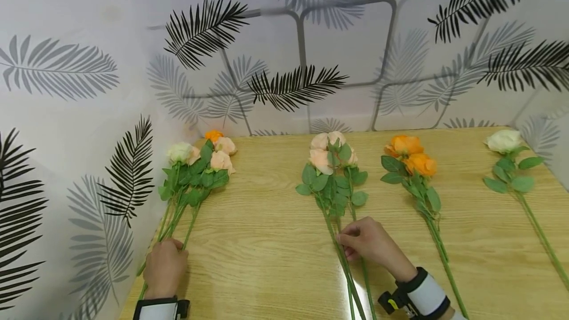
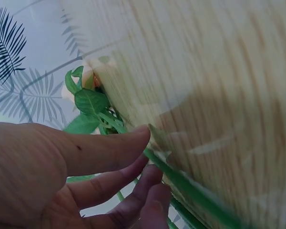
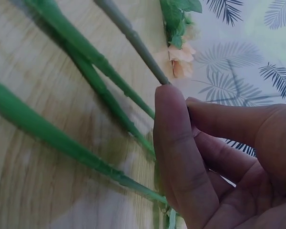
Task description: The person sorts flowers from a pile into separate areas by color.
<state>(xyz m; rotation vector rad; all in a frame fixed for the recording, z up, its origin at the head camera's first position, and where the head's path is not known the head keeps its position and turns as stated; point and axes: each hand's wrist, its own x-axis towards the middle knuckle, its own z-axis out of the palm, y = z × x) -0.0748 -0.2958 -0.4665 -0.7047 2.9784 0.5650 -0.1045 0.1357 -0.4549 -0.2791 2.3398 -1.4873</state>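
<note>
At the left, a mixed bunch of roses (image 1: 195, 174) in white, peach and orange lies on the table. My left hand (image 1: 166, 266) is at its stems; the left wrist view shows a green stem (image 2: 190, 188) running between thumb and fingers, which pinch it. In the middle lies a group of several peach roses (image 1: 321, 159) with green leaves. My right hand (image 1: 371, 243) pinches one of their stems (image 3: 133, 38) between thumb and forefinger. Other green stems (image 3: 62, 138) pass beside those fingers. The palm side of both hands is hidden in the head view.
Two orange roses (image 1: 411, 154) lie right of my right hand, stems pointing toward me. A single white rose (image 1: 504, 141) is at the far right. The wooden table (image 1: 266, 221) meets a wall (image 1: 346, 53) with a leaf pattern at its back and left edges.
</note>
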